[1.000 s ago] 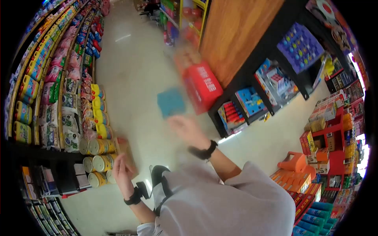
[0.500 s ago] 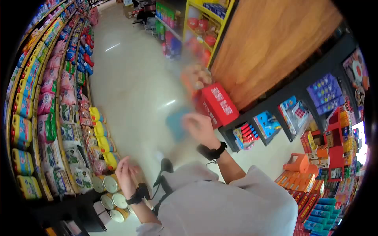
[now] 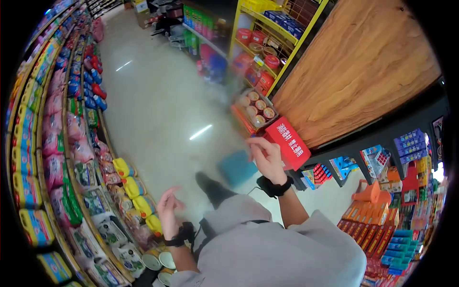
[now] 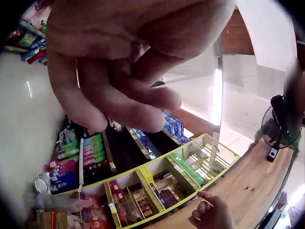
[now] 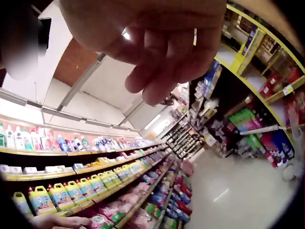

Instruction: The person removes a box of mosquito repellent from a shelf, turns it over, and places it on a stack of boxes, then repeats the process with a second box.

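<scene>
In the head view my left hand [image 3: 169, 213] hangs at the lower middle, fingers loosely bent and holding nothing. My right hand [image 3: 267, 160], also holding nothing, is in front of a red box [image 3: 289, 142] with white writing; whether they touch cannot be told. A blurred teal patch [image 3: 236, 167] lies just left of that hand. The left wrist view shows the left hand's [image 4: 128, 62] relaxed fingers, with the right hand [image 4: 214, 214] at the bottom. Loosely curled fingers of the right hand [image 5: 157, 57] fill the top of the right wrist view.
Long shelves of yellow bottles [image 3: 25, 179] and packets run along the left of a pale floor [image 3: 148, 100]. To the right stand a yellow rack [image 3: 270, 36], a carton of round tubs [image 3: 258, 107], a wooden panel [image 3: 358, 71] and black shelving with boxed goods.
The head view has shifted: the red box and yellow rack appear further right, and more of the wooden panel and left shelves shows. Both hands remain empty.
</scene>
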Demonstrator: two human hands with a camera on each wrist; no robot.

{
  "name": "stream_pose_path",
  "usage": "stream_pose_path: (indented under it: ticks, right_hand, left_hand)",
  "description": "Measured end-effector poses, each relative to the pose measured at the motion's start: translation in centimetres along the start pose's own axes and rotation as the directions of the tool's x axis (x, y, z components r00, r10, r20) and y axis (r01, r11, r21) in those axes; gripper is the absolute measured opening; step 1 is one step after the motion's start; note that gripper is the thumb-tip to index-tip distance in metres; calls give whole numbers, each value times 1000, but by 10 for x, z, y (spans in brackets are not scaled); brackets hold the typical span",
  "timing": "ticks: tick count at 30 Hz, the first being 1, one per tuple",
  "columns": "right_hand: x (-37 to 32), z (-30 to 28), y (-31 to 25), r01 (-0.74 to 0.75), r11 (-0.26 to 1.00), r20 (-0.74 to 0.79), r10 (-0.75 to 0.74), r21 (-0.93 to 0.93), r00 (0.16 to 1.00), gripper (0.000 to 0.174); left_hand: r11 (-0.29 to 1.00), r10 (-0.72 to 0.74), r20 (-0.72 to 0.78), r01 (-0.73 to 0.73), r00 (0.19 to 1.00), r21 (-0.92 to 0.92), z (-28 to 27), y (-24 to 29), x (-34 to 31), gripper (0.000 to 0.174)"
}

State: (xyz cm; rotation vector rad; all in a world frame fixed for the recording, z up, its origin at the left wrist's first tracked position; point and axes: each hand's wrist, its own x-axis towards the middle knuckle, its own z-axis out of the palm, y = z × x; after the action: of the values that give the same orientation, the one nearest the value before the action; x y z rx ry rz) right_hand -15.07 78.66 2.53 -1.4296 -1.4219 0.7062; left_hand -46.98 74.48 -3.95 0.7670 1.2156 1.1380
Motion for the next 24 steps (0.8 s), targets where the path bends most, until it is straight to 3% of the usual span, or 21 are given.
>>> stream_pose_path:
  ticks: [4,6,7,10,12,13,16,19,22,24]
  right_hand:
    - [100,48,17,168,984,-101,-162,61,982,27]
    - [146,75,31,183,978,-105,-173,101,979,29]
    - [167,84,34,72,984,-57,-64,162,996,28]
    - [229,120,34,110,977,-103,-130,-182,986,29]
    - [277,133,29,51,991,7,-52,124,999,29]
    - [300,140,29,190,973,-47,-186,132,982,28]
    - [346,137,17,271,962,-34,-270,19,962,28]
    - [375,120,25,-66,990,69,58,126,996,28]
    - [411,121,57,170,985,-222,-167,-6,961,26]
    - [429,122,74,107,983,-279,-62,148,958,26]
  left_hand:
    - [992,47,42,-52,998,113,-5,37,79,29]
    - [973,60,105,-82,993,215,-11,50,126,33]
    - [958,66,142,-102,988,267,-11,59,151,35]
    - [962,35,153,-75,988,264,-4,93,217,32]
    - [970,-35,262,-31,964,242,-9,118,269,28]
    - [977,-24,259,-32,966,209,-6,125,295,26]
    - [950,100,232,-162,968,267,12,141,358,26]
    - [958,75,294,-151,953,245,40,152,408,26]
    - [943,-47,380,-85,924,322,48,164,468,25]
    - [942,-148,429,-5,891,336,55,169,511,25]
